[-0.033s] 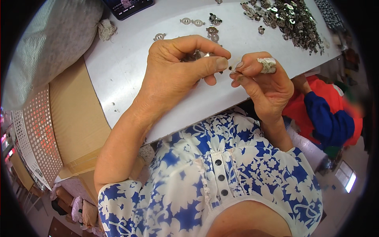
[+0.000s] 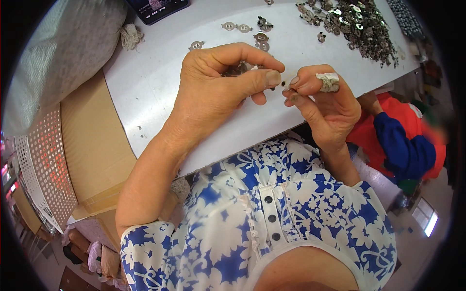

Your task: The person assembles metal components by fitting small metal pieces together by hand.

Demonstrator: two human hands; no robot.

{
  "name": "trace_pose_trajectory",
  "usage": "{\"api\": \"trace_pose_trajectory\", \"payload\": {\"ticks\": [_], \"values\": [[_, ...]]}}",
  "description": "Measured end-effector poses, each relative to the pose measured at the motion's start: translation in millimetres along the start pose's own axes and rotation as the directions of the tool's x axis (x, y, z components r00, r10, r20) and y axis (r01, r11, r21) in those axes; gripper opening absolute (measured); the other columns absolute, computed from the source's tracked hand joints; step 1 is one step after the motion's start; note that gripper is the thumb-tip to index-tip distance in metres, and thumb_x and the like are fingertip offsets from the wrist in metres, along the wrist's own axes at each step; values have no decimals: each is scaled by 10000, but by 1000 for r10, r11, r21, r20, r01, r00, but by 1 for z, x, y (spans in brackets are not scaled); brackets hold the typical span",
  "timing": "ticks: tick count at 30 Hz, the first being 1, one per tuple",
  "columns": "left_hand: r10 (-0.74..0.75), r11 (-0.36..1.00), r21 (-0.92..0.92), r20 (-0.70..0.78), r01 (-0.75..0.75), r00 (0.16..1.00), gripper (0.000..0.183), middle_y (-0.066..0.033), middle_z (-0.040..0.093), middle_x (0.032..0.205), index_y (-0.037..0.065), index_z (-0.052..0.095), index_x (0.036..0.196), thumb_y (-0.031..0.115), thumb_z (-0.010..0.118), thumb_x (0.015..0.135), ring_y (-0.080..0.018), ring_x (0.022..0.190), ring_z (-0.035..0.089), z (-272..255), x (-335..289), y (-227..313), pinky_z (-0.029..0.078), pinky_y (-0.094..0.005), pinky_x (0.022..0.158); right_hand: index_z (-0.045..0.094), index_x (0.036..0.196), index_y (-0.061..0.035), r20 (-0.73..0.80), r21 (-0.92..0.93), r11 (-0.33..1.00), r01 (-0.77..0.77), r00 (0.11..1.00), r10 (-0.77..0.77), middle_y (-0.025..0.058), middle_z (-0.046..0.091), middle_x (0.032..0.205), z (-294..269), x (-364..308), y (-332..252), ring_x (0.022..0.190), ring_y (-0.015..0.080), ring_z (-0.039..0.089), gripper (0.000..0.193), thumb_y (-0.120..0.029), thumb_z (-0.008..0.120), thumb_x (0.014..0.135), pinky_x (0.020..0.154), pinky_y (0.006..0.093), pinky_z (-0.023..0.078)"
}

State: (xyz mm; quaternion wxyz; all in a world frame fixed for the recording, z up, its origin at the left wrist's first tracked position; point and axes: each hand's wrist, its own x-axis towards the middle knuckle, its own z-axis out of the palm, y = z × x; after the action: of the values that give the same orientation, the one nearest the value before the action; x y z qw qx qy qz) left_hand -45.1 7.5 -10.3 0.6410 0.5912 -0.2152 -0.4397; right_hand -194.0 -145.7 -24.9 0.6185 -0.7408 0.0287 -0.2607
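Over the white table [image 2: 160, 87], my left hand [image 2: 213, 85] is closed, thumb and index finger pressed together. Shiny metal pieces [image 2: 238, 69] show in the gap behind its thumb; whether they lie in the palm or on the table I cannot tell. Just to the right, the fingertips of my right hand [image 2: 332, 109] are pinched together, with white tape [image 2: 328, 82] around one finger. Between the two hands is a tiny piece with a dark spot [image 2: 283, 84], too small to name. Beyond them lie flat round slotted metal discs [image 2: 244, 28] and a small dark metal part [image 2: 264, 23].
A big heap of small metal parts [image 2: 361, 31] covers the far right of the table. At the far edge lies a phone [image 2: 158, 10]. To the left are a pale woven sack [image 2: 58, 58], cardboard [image 2: 92, 140] and a perforated basket [image 2: 46, 165]. Someone in red and blue [image 2: 400, 140] is at the right.
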Motion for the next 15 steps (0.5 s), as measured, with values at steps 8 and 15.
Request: {"api": "trace_pose_trajectory", "payload": {"ticks": [8,15], "values": [[150,986,-74,43,-147,988,159,-26,732,850,61,758,1023,94,765,868,-51,632,632,1,-1,-2,382,-147,476,618,985,51,74,-191,970,149,988,-137,113,651,939,-2,1,-3,784,131,641,238,173,646,783,683,242,518],[-70,988,-130,65,78,995,175,-40,706,798,40,726,1017,178,734,910,-50,585,617,0,0,2,361,-148,443,641,1012,62,20,-251,945,210,977,-212,129,672,948,2,3,1,781,134,658,268,155,723,774,664,235,543]]}}
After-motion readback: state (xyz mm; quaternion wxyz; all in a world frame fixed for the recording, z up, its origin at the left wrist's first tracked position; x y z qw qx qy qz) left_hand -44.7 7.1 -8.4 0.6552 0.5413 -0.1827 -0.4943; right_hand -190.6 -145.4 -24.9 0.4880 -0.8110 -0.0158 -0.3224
